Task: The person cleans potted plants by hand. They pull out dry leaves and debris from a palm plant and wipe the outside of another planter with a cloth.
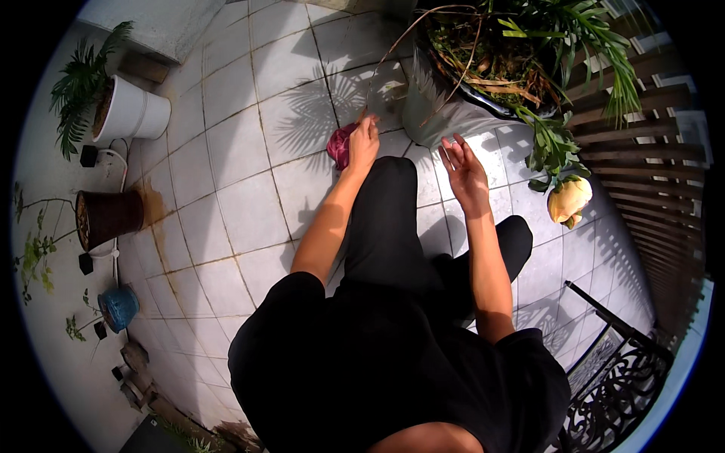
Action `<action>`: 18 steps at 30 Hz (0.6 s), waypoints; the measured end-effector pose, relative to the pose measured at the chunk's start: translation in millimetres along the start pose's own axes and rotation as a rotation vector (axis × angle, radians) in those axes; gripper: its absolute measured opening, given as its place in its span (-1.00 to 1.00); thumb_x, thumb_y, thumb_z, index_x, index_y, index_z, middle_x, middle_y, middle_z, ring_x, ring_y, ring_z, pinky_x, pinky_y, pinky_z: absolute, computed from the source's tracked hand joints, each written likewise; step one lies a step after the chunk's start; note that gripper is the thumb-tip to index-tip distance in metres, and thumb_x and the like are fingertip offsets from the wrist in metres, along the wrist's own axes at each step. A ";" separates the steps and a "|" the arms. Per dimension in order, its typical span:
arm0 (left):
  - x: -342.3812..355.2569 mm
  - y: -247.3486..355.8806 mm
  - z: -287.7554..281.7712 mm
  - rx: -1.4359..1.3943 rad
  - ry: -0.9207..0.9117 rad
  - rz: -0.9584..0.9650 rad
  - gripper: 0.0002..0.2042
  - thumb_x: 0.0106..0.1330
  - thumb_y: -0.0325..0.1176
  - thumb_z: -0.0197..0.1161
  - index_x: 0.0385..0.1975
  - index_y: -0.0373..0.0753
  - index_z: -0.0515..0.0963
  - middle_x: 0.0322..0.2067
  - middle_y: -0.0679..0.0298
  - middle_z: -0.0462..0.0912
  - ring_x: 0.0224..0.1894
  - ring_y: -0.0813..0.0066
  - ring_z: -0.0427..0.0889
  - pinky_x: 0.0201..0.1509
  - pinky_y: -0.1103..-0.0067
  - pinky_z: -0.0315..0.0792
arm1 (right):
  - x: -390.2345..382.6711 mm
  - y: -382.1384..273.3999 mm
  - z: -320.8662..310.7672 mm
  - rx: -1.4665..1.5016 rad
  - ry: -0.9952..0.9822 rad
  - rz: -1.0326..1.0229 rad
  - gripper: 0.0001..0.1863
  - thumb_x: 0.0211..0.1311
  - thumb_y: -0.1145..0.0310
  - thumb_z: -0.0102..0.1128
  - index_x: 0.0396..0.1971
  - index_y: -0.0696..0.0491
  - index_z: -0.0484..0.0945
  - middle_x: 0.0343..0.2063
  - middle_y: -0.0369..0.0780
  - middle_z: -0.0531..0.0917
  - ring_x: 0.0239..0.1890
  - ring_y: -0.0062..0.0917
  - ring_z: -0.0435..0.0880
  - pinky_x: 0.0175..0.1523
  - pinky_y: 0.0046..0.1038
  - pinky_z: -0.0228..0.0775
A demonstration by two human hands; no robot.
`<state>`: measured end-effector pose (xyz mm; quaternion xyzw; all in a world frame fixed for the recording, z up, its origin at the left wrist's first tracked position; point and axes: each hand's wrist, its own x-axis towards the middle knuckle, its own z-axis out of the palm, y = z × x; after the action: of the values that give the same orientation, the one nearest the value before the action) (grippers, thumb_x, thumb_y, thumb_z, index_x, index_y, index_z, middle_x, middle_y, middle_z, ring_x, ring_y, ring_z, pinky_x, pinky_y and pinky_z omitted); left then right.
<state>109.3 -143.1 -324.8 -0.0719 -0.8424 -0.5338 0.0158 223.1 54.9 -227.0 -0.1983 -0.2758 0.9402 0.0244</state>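
My left hand (pixel 364 145) is closed, its fingertips pinching the lower end of a thin brown stem (pixel 383 63). The stem arches over from a large planter. Just left of the hand hangs a dark red, crumpled thing (pixel 340 148), perhaps a flower head; the hand partly hides it. My right hand (pixel 466 175) is held up with its fingers apart and nothing in it, close to the side of the grey planter (pixel 432 113). Long green leaves (pixel 596 45) and dry brown stalks (pixel 491 75) fill the planter's top.
A pale yellow bloom (pixel 569 201) droops from the planter's right side. Wooden slats (pixel 634 155) line the right, above a black metal frame (pixel 615 392). Along the left wall stand a white pot (pixel 136 109), a brown pot (pixel 113 217) and a blue pot (pixel 119 308) on tiles (pixel 234 189).
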 end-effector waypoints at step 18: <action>18.1 -254.8 -5.5 -0.047 0.195 -0.848 -0.47 -0.15 -0.23 0.38 -0.16 -0.39 0.48 -0.30 -0.04 0.57 -0.12 0.08 0.54 -0.04 0.34 0.40 | -20.0 10.1 -69.7 -0.149 0.404 0.055 -0.63 0.29 0.33 -0.08 0.03 0.21 0.27 -0.10 -0.12 0.49 -0.09 -0.44 0.50 0.08 -0.43 0.36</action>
<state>55.9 -253.1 -549.1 0.3309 -0.7796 -0.5164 -0.1271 269.1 78.7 -278.7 -0.3915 -0.3286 0.8587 0.0389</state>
